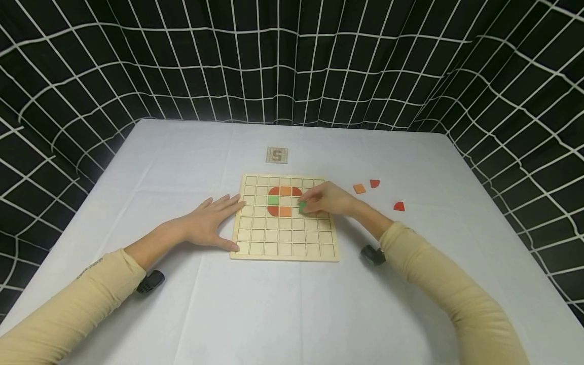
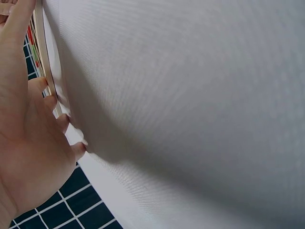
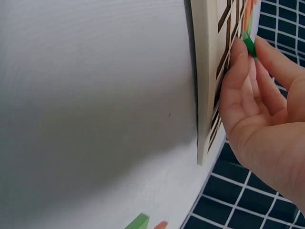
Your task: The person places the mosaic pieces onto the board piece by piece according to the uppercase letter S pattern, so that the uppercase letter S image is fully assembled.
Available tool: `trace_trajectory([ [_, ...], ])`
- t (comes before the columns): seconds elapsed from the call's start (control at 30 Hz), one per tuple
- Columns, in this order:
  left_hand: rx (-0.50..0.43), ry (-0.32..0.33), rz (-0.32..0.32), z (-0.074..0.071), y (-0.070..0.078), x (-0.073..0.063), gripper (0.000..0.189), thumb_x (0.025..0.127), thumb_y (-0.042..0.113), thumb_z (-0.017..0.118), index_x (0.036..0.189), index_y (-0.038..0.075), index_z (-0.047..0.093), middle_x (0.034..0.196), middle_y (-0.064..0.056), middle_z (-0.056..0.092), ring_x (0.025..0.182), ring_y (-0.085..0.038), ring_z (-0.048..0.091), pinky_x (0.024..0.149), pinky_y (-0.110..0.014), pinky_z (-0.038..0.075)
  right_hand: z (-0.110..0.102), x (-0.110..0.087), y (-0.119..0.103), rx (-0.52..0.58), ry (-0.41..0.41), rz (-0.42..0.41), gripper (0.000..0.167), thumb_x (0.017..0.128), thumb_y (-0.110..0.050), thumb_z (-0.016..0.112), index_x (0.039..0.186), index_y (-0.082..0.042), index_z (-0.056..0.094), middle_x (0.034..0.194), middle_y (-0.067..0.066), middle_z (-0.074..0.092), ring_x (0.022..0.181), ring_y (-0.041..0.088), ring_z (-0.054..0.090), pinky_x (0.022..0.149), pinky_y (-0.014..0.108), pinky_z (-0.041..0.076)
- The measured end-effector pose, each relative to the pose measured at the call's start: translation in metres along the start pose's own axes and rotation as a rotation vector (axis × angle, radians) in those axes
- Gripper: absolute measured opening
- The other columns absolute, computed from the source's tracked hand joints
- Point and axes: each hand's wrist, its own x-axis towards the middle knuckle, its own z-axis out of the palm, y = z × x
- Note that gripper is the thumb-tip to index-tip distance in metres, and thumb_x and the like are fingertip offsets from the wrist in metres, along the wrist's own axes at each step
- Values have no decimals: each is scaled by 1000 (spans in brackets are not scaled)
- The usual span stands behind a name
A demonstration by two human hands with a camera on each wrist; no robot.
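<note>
Green tile pinched between thumb and fingers of the right hand, at the far half of the wooden grid board, right of centre; contact with the cell unclear. Beside it, in cells: three red quarter-rounds, two orange squares, one green square. Left hand spread wide, thumb and index tips at the board's left rim. Right of board, on white cloth: loose orange square, two loose red pieces. Beyond: small S-patterned card.
</note>
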Motion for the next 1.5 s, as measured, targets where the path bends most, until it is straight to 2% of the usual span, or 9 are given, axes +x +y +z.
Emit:
trace_trajectory([
  [0.17, 0, 0, 2, 1, 0, 0, 112, 72, 72, 64, 153, 9, 18, 158, -12, 9, 143, -35, 6, 109, -61, 4, 4, 2, -3, -19, -17, -21, 31, 83, -13, 75, 113, -7, 71, 81, 3, 65, 74, 16, 52, 67, 25, 43],
  [0.37, 8, -2, -1, 1, -1, 0, 112, 72, 73, 63, 153, 10, 17, 158, -11, 9, 143, -35, 5, 110, -61, 4, 7, 4, -5, -46, -19, -18, 29, 84, -12, 73, 113, -8, 71, 94, 2, 69, 89, 18, 56, 81, 29, 46],
  [0.7, 3, -2, -1, 0, 1, 0, 112, 72, 72, 64, 153, 10, 18, 158, -12, 9, 143, -35, 5, 110, -60, 3, 9, 3, -5, -57, 8, -12, 25, 88, -15, 70, 112, -10, 71, 113, 2, 67, 103, 18, 56, 90, 33, 45],
  [0.97, 1, 0, -1, -1, 0, 0, 112, 73, 71, 65, 153, 9, 18, 158, -12, 9, 143, -35, 6, 110, -60, 3, 10, 1, -5, -9, 32, -27, 26, 88, -14, 70, 113, -7, 70, 112, 4, 67, 94, 19, 60, 87, 32, 47],
  [1.2, 3, 2, 1, -1, 0, 0, 112, 73, 71, 64, 153, 9, 18, 158, -12, 9, 143, -35, 5, 110, -60, 3, 10, 1, -4, 55, 15, -37, 29, 89, -12, 69, 116, -4, 67, 112, 7, 67, 86, 20, 66, 81, 32, 52],
  [1.5, -4, -1, 0, -1, 1, -1, 112, 73, 71, 64, 153, 9, 17, 158, -12, 8, 143, -36, 5, 110, -60, 3, 12, 1, -4, 108, 2, -7, 28, 90, -11, 67, 117, -5, 66, 111, 6, 67, 85, 21, 66, 78, 32, 54],
])
